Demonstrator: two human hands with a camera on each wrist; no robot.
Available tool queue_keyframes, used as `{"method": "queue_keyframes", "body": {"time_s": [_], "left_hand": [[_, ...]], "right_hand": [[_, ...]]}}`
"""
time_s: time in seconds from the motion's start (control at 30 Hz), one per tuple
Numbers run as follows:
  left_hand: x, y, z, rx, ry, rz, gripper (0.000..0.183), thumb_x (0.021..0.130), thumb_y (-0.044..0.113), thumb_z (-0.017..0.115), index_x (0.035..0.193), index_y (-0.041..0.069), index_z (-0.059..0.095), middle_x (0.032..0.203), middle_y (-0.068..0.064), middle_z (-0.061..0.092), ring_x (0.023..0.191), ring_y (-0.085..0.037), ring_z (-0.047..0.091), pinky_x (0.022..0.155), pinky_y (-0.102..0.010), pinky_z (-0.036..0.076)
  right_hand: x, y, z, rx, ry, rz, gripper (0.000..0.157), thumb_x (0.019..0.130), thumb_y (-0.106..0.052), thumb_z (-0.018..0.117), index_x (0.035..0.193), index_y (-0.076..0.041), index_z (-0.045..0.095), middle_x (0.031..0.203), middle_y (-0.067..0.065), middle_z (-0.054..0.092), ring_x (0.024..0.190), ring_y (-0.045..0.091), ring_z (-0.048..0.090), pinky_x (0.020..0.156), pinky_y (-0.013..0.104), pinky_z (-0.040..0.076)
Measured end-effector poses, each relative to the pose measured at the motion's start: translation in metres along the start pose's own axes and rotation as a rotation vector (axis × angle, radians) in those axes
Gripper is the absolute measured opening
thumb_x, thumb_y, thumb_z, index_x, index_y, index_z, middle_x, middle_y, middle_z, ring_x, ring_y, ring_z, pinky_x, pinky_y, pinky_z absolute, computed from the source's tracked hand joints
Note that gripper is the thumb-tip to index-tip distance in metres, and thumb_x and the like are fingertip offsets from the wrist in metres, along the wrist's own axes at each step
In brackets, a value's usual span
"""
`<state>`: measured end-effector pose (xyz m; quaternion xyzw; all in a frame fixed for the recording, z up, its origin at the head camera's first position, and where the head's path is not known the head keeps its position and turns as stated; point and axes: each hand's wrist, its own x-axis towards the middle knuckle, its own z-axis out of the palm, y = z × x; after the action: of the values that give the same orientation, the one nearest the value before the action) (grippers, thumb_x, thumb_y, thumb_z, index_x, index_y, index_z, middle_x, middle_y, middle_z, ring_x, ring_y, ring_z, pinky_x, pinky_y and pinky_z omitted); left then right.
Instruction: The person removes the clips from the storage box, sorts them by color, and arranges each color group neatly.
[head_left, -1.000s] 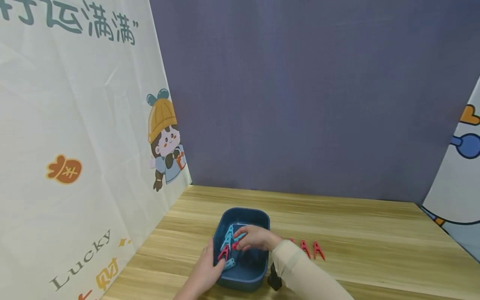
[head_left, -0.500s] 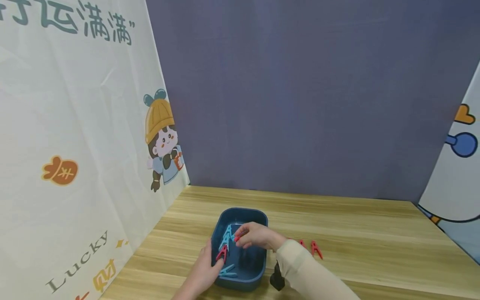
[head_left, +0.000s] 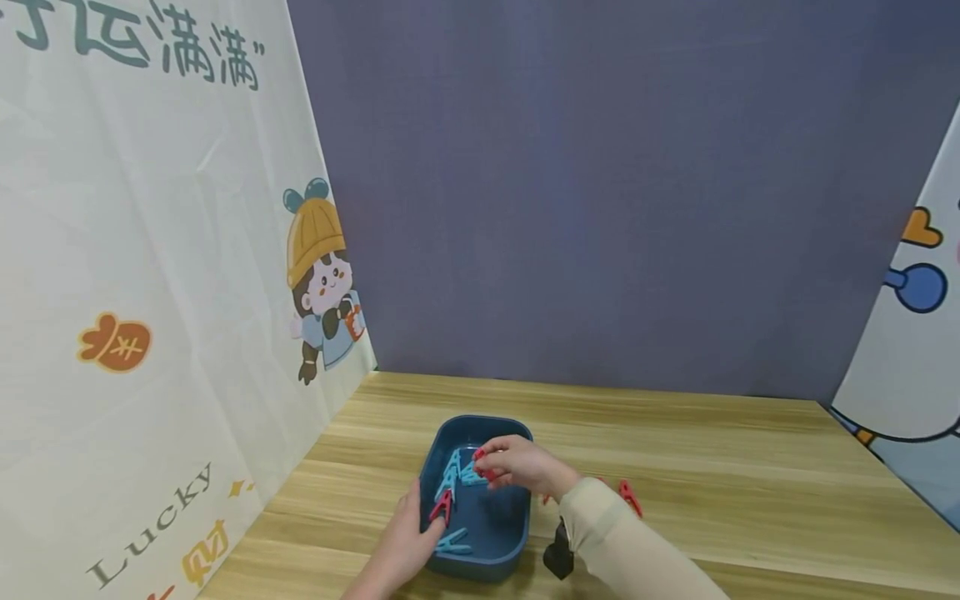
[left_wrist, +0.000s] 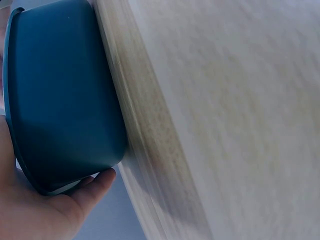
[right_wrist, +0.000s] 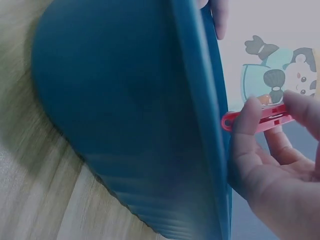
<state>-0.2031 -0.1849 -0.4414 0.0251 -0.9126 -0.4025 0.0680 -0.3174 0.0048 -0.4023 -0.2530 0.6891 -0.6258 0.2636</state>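
A dark blue plastic bin (head_left: pixel 480 569) stands on the wooden table. My left hand (head_left: pixel 405 537) grips its left wall, thumb over the rim; the left wrist view shows that hand (left_wrist: pixel 40 212) wrapped round the bin's edge. Inside lie several light blue clothespins (head_left: pixel 447 487), and one red clothespin (head_left: pixel 442 505) rests near my left thumb. Over the bin's right side, my right hand (head_left: pixel 528 465) pinches another red clothespin (right_wrist: pixel 270 118) between thumb and fingers. The right wrist view shows this clothespin level with the bin's rim.
Red clothespins (head_left: pixel 630 497) lie on the table right of the bin, partly hidden by my right sleeve (head_left: pixel 637 542). A small black object (head_left: pixel 558 557) sits beside the bin's near right corner. A printed white sheet (head_left: pixel 187 275) borders the left side, and a dark blue-grey curtain (head_left: pixel 585 200) the back.
My right hand has lifted the red clothespin up and right from among the blue ones. A blue clothespin near the bin's front now lies splayed flat. My left hand keeps its grip.
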Motion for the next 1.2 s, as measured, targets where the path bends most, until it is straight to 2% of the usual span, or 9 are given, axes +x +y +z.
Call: {"method": "queue_keyframes", "body": {"time_s": [0.23,0.43,0.63,0.93,1.2], "left_hand": [[0.000,0.000,0.000,-0.002,0.005,0.022,0.074,0.086,0.020,0.057,0.138,-0.015,0.019,0.131,-0.036,0.034,0.120,-0.047,0.036,0.096,-0.059,0.031],[0.000,0.001,-0.001,-0.021,-0.008,0.015,0.075,0.087,0.021,0.057,0.139,-0.015,0.016,0.131,-0.035,0.034,0.121,-0.047,0.035,0.096,-0.059,0.031],[0.000,0.001,-0.001,-0.002,0.009,0.029,0.075,0.086,0.021,0.057,0.139,-0.015,0.017,0.130,-0.036,0.035,0.120,-0.047,0.037,0.096,-0.059,0.031],[0.000,0.000,0.000,0.008,0.013,0.002,0.075,0.086,0.021,0.057,0.139,-0.014,0.017,0.130,-0.035,0.036,0.119,-0.046,0.039,0.095,-0.059,0.032],[0.001,0.001,0.000,0.008,0.002,-0.027,0.075,0.086,0.021,0.057,0.140,-0.013,0.017,0.131,-0.034,0.035,0.120,-0.045,0.038,0.096,-0.059,0.031]], "right_hand": [[-0.004,-0.004,-0.002,0.023,0.023,-0.001,0.027,0.090,-0.011,0.057,0.106,0.011,0.057,0.081,0.009,0.060,0.064,0.013,0.054,0.072,0.038,0.054],[-0.007,-0.005,-0.008,0.065,0.053,0.005,0.028,0.090,-0.014,0.058,0.109,0.008,0.059,0.083,0.009,0.063,0.068,0.016,0.060,0.072,0.037,0.054],[-0.011,-0.005,-0.016,0.057,0.086,-0.003,0.037,0.091,-0.016,0.056,0.117,0.011,0.053,0.085,0.010,0.065,0.071,0.016,0.062,0.069,0.033,0.055],[-0.019,-0.008,-0.026,0.077,0.114,-0.033,0.036,0.091,-0.016,0.057,0.116,0.010,0.053,0.088,0.011,0.066,0.073,0.017,0.063,0.066,0.029,0.054],[-0.029,-0.008,-0.038,0.104,0.152,-0.027,0.037,0.091,-0.014,0.056,0.117,0.010,0.051,0.091,0.009,0.066,0.074,0.016,0.062,0.065,0.027,0.053]]}}
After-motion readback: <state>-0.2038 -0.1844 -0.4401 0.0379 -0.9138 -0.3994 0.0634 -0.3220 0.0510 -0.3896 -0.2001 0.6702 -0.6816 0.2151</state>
